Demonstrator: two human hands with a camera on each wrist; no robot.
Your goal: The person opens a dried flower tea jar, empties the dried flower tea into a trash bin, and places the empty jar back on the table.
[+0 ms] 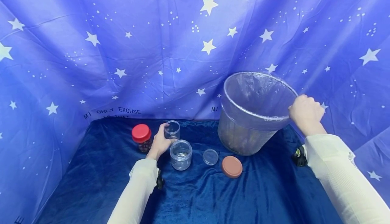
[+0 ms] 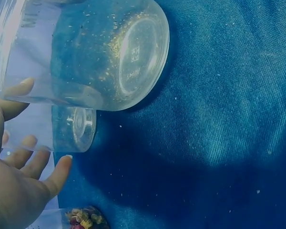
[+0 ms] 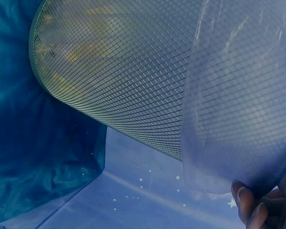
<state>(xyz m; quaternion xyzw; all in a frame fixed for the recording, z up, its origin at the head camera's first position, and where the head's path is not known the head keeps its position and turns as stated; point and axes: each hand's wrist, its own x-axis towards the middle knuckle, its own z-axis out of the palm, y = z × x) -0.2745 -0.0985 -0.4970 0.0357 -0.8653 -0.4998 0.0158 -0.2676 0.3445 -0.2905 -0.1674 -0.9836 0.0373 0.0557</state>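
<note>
My left hand (image 1: 159,142) curls round the rear clear jar (image 1: 172,129), thumb in front and fingers at its far left side. In the left wrist view, the outer fingers (image 2: 61,174) spread loosely beside it. Closer stands a second clear jar (image 1: 181,156), lidless, with small crumbs at its bottom. Left of the hand is a red-lidded jar (image 1: 141,134) of dark dried bits. My right hand (image 1: 306,114) grips the rim of a mesh wastebasket (image 1: 243,129), which tilts. A clear bag lines it, and yellowish contents show through the mesh (image 3: 100,43).
A clear lid (image 1: 210,157) and a reddish-brown lid (image 1: 232,166) lie between the jars and the wastebasket. Dark blue cloth (image 1: 207,197) covers the table. A blue star-printed curtain (image 1: 170,48) hangs behind and at both sides.
</note>
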